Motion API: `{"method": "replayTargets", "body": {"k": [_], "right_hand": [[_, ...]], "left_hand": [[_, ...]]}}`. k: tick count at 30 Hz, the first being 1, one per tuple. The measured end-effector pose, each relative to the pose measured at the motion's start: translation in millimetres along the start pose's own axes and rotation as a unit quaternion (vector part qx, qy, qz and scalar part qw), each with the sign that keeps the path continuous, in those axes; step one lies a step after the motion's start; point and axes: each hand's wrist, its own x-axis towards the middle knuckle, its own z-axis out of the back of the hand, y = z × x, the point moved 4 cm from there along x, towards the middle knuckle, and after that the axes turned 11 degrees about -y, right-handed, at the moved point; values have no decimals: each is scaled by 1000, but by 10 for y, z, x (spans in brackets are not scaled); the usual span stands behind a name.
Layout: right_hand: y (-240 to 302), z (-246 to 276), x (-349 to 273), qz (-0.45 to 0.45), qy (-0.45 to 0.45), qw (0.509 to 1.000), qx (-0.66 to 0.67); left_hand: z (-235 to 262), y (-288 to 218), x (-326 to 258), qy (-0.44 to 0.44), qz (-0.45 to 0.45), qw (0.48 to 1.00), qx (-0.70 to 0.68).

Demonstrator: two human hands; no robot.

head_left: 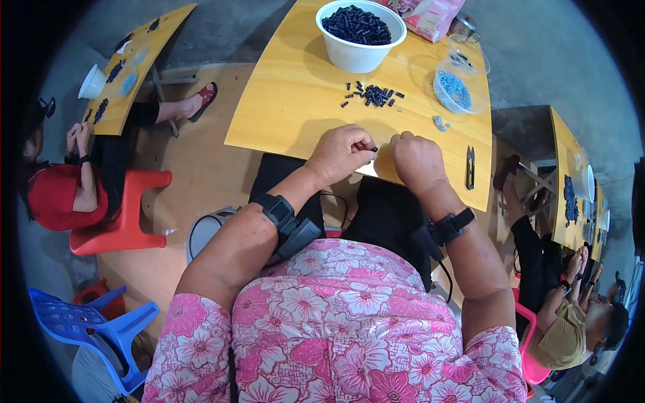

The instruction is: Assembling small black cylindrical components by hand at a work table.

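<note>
left hand [339, 153]: curled narrow, thumb and forefinger pinched on a small black piece [373, 148] at the fingertips, over the near edge of the table [282, 101].
right hand [418, 160]: closed into a loose fist, knuckles up, fingertips turned toward the left hand; what it grips, if anything, i cannot tell.
gap between hands: slight, the black piece sits in it, just beside the right hand's fingers.
wrists: a black strap with a small box on each forearm, behind the hands.
loose pieces [373, 94]: a scatter of the same dark bits on the table, ahead of both hands, apart from them.
white bowl [361, 35]: beyond the scatter, heaped with dark pieces, well ahead of the hands.
clear tub [458, 87]: ahead and to the right of the right hand, pale blue bits inside; a few blue bits [440, 123] lie on the table between it and the hand.
snips [469, 167]: dark, lying flat to the right of the right hand, near the table's near edge.
pink bag [430, 17]: far edge, past the bowl.
edges: the table's near edge runs right under both hands; its right corner is just past the snips.
open room: bare tabletop to the left of the left hand and between the hands and the scatter.
others: a person in red sits well to the left at another table; more people sit to the right.
</note>
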Motion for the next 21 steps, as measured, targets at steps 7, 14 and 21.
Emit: {"method": "replayTargets", "body": {"k": [7, 14, 21], "right_hand": [[-350, -166, -120, -123, -71, 979, 146], [-271, -363, -234, -386, -57, 524, 757], [-20, -313, -116, -361, 5, 451, 816]], "left_hand": [[7, -39, 12, -11, -1, 1000, -8], [7, -33, 37, -24, 7, 1000, -6], [38, -34, 25, -39, 8, 999, -18]]}}
